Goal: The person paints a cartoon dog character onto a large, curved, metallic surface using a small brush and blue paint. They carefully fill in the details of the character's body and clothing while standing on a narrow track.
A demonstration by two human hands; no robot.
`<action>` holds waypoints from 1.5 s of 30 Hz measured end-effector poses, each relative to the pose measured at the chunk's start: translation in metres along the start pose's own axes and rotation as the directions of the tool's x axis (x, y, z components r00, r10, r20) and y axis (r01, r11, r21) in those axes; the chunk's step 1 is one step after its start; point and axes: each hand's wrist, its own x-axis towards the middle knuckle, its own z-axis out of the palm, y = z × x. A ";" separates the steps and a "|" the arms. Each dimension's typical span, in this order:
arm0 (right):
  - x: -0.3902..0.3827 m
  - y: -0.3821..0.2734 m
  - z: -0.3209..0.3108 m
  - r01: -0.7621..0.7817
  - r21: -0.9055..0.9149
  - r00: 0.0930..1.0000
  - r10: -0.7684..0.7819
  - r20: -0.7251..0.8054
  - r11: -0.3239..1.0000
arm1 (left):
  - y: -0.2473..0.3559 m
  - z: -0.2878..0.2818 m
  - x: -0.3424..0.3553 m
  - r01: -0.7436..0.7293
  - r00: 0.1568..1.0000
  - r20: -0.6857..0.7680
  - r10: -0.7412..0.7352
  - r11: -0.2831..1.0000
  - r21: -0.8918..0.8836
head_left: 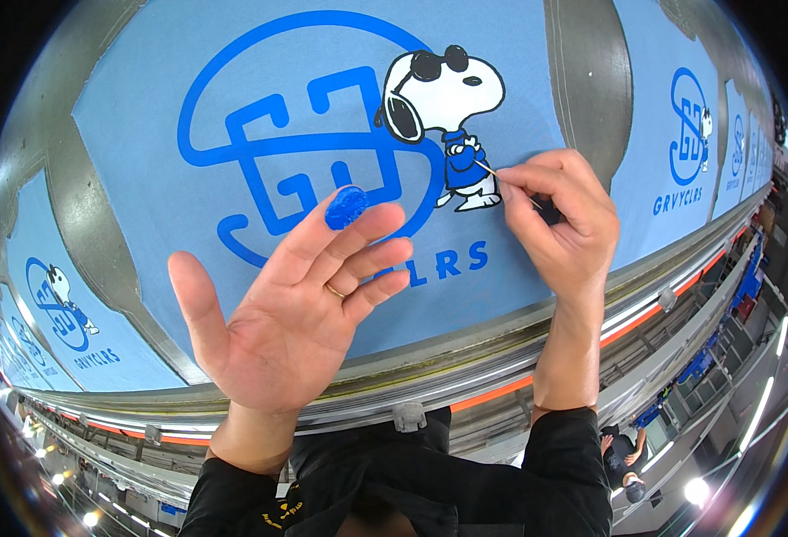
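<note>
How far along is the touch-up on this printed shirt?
Done: the blue logo and cartoon dog print look complete on the light blue shirt. In hand: right hand applies a thin wooden stick at the dog's blue top; left hand carries blue ink on a fingertip. Remaining spots: cannot tell.

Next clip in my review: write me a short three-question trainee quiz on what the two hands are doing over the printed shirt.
1. True or false: the right hand pinches a thin stick whose tip meets the cartoon dog print.
2. What sits on the left hand fingertip?
A. a blob of blue ink
B. a red sticker
C. a metal clip
3. Fill in: the light blue shirt lies flat on a ______ platen.

Key: 1 true; 2 A; 3 grey metal.
</note>
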 end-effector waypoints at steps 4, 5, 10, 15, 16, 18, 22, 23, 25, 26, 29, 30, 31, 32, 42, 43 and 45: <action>0.000 0.001 -0.002 0.004 0.000 0.999 -0.004 0.032 1.000 | 0.000 -0.001 0.000 0.000 1.000 0.004 0.000 1.000 -0.001; 0.000 0.000 -0.002 -0.006 0.004 0.999 0.006 0.032 1.000 | 0.000 0.000 0.000 0.002 1.000 -0.003 -0.002 1.000 0.001; -0.001 0.000 -0.003 -0.042 0.029 0.999 0.042 0.001 0.999 | 0.000 0.001 0.000 0.003 1.000 -0.018 -0.003 1.000 0.003; -0.001 -0.008 -0.007 -0.161 0.122 0.986 0.165 -0.026 0.979 | 0.000 0.002 0.000 -0.002 1.000 -0.029 0.001 1.000 -0.012; -0.002 -0.009 -0.007 -0.148 0.152 0.987 0.155 -0.030 0.977 | 0.001 0.003 0.000 -0.004 1.000 -0.029 0.003 1.000 -0.018; -0.005 -0.009 -0.004 -0.127 0.213 0.990 0.138 -0.038 0.969 | 0.001 0.003 0.000 -0.005 0.999 -0.039 0.004 1.000 -0.023; -0.006 -0.011 0.008 -0.017 0.375 0.990 0.069 -0.125 0.927 | 0.000 0.002 0.001 0.000 1.000 -0.020 0.000 1.000 -0.013; -0.005 -0.011 0.013 0.001 0.403 0.987 0.065 -0.149 0.915 | 0.000 0.002 0.001 -0.002 1.000 -0.021 0.002 1.000 -0.014; -0.006 -0.010 0.016 0.010 0.411 0.982 0.069 -0.177 0.912 | 0.000 0.002 0.000 -0.007 1.000 -0.024 0.007 1.000 -0.015; -0.007 -0.009 0.017 0.001 0.389 0.980 0.076 -0.182 0.921 | 0.001 0.001 0.000 -0.008 1.000 -0.023 0.008 1.000 -0.018; -0.008 -0.006 0.019 0.002 0.341 0.977 0.071 -0.200 0.940 | 0.002 0.001 0.000 -0.011 1.000 -0.021 0.010 1.000 -0.021; -0.008 -0.005 0.019 0.007 0.329 0.976 0.065 -0.207 0.944 | 0.002 0.001 0.000 -0.010 1.000 -0.022 0.010 1.000 -0.019; -0.008 -0.003 0.019 0.040 0.302 0.984 0.015 -0.179 0.953 | 0.003 0.002 0.000 -0.009 1.000 -0.023 0.009 1.000 -0.017; -0.008 0.001 0.017 0.074 0.276 0.988 -0.034 -0.148 0.958 | 0.003 0.001 0.000 -0.011 1.000 -0.023 0.010 1.000 -0.017; -0.010 0.006 0.021 0.055 0.246 0.995 -0.031 -0.100 0.968 | 0.004 0.003 -0.001 -0.021 0.998 -0.058 0.019 0.999 -0.030; -0.009 0.006 0.021 0.066 0.234 0.994 -0.044 -0.101 0.970 | 0.004 0.003 -0.001 -0.022 0.998 -0.060 0.020 0.999 -0.031; -0.008 0.006 0.021 0.088 0.209 0.992 -0.067 -0.104 0.974 | 0.004 0.003 -0.001 -0.022 0.998 -0.060 0.020 0.999 -0.034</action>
